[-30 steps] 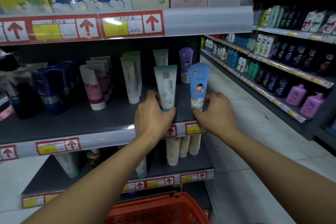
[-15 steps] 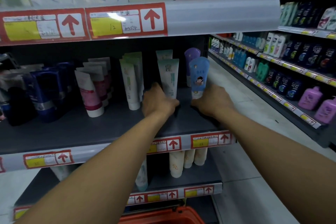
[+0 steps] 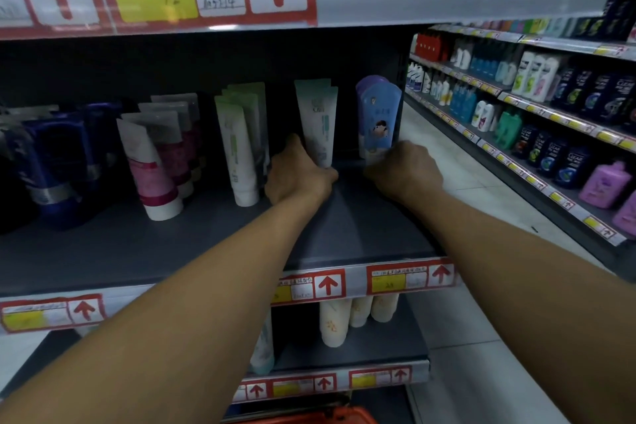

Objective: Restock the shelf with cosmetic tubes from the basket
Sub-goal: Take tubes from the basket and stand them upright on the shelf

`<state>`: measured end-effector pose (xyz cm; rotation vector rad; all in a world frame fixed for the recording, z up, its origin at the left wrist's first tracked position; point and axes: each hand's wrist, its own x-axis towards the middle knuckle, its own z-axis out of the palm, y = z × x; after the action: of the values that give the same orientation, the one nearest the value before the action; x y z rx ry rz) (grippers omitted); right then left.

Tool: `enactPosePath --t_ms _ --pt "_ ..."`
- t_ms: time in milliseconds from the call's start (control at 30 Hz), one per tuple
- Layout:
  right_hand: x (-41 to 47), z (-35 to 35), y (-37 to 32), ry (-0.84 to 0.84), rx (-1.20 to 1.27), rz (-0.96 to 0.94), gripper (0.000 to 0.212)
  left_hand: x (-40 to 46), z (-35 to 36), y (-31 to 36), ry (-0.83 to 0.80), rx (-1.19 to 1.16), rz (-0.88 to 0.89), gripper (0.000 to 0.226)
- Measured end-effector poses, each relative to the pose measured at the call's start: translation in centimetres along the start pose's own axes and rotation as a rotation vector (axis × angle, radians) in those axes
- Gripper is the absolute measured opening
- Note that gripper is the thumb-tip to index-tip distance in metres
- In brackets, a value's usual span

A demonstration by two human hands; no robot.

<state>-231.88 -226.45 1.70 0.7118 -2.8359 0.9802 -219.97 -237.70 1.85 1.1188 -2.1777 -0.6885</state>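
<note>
Deep on the middle shelf (image 3: 206,244), at about twelve o'clock from me, my left hand (image 3: 297,177) grips the bottom of a white-and-green tube (image 3: 318,120), fingers curled round its cap end. The tube stands upright, just in front of another like it. At one o'clock my right hand (image 3: 406,174) holds the foot of a blue tube (image 3: 378,120) with a cartoon face, also upright, with a purple tube (image 3: 364,84) right behind it. The two tubes I hold stand near each other but apart. Out at eleven o'clock stands a row of pale green tubes (image 3: 241,144), then pink-and-white tubes (image 3: 151,162) at ten, then dark blue tubes (image 3: 51,162) at nine. The orange basket (image 3: 320,416) shows only its rim at six o'clock, below the lower shelves. Bottles (image 3: 537,113) line the aisle at two o'clock.
</note>
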Motion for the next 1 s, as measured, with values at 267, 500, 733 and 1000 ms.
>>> enactPosePath --t_ms 267,500,733,1000 --pt "0.6 0.9 0.3 0.019 -0.098 -0.076 0.064 0.7 1.0 -0.4 0.049 0.050 -0.015 0.054" --pt "0.6 1.0 0.4 0.050 -0.112 -0.064 0.062 0.9 1.2 -0.4 0.038 0.114 -0.041 0.055" --pt "1.0 1.2 0.6 0.042 -0.102 -0.077 0.056 0.8 1.3 -0.2 0.030 0.162 -0.024 0.050" --pt "1.2 1.4 0.7 0.034 -0.099 -0.104 0.053 0.9 1.4 -0.2 0.028 0.172 -0.026 0.050"
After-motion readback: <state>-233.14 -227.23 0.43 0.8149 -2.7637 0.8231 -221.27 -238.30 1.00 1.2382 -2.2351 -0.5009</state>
